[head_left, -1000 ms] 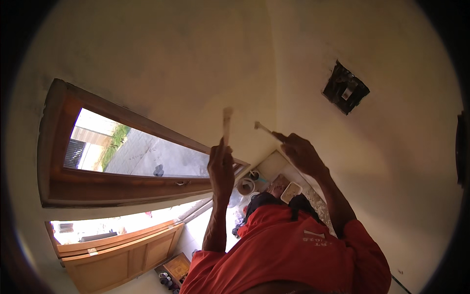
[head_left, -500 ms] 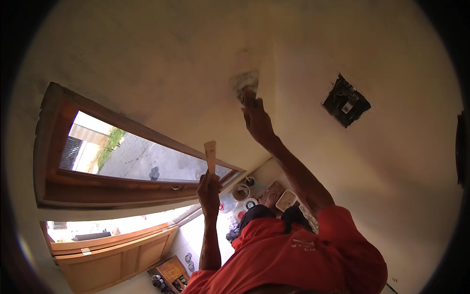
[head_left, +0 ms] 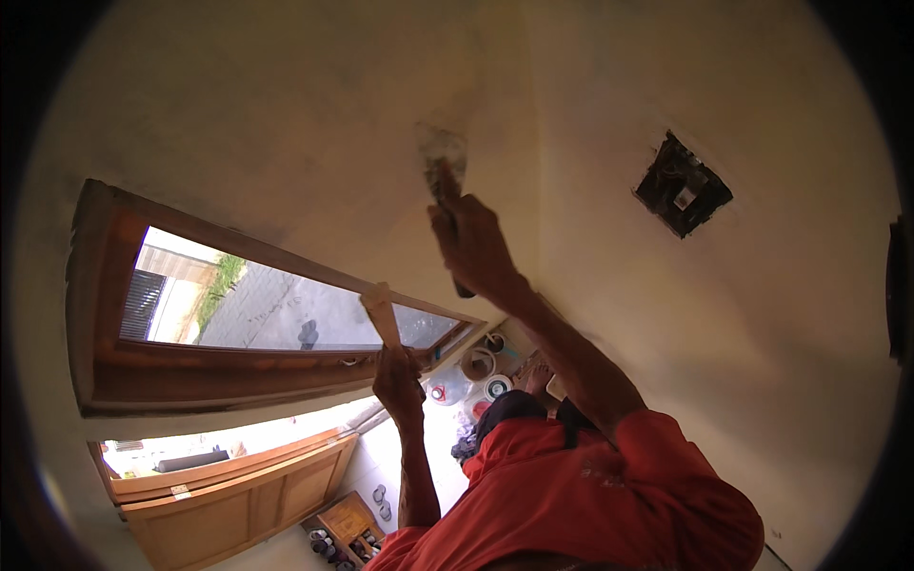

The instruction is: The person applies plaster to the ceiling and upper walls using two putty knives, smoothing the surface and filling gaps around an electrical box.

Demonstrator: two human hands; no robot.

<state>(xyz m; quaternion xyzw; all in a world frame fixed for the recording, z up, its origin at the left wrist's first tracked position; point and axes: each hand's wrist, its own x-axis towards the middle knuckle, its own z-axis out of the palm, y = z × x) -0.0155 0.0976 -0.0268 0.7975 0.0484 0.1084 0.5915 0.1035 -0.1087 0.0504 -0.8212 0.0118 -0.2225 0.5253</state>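
My right hand (head_left: 478,249) is closed round the dark handle of a broad putty knife (head_left: 442,147). Its stained blade lies on or close to the beige wall (head_left: 314,124), left of the corner; whether it touches, I cannot tell. Lower and to the left, my left hand (head_left: 398,385) grips a second, narrower putty knife (head_left: 382,319). That one points upward in front of the window, its blade coated in pale paste. Smudged grey patches mark the wall around the broad blade.
A wood-framed window (head_left: 105,376) stands at the left, with a wooden door (head_left: 248,504) below it. In the right-hand wall is a dark square recess (head_left: 662,186). Down on the floor are a roll of tape (head_left: 496,386), a clear bottle (head_left: 447,388) and a wooden shoe rack (head_left: 347,519).
My right hand has drawn the broad putty knife leftward, away from the corner. The left hand has dropped slightly, and its narrower knife now leans further left.
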